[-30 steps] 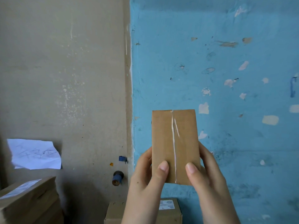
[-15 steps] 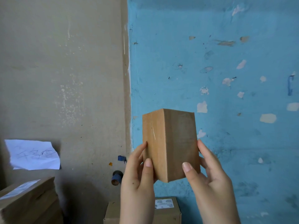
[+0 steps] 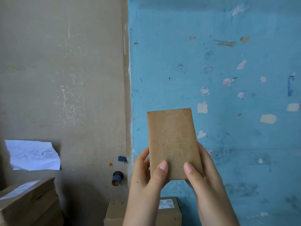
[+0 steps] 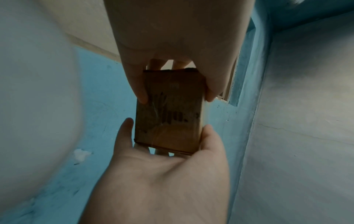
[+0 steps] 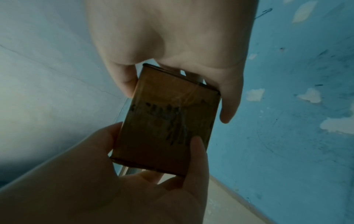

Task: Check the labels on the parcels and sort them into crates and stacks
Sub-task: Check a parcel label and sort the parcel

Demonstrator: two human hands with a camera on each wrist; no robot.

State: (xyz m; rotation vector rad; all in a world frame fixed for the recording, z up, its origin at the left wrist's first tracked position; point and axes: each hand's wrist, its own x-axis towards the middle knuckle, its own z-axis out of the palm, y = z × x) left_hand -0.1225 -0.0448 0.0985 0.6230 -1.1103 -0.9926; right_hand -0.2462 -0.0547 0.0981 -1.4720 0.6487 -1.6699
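We hold a small, flat-sided brown cardboard parcel upright in mid-air before a chipped, rough blue-painted wall, its plain, faintly stained face towards us. Our left hand grips the parcel's lower left edge, thumb curled onto the front and fingers behind; our right hand clamps the lower right edge the same way. From the wrist views the far face carries dark, smudged markings under glossy tape, too blurred to read. Below our wrists sits a brown cardboard box with a white printed label. At lower left, a stack of labelled cardboard boxes rests against a dull beige plaster wall bearing a creased white paper sheet.
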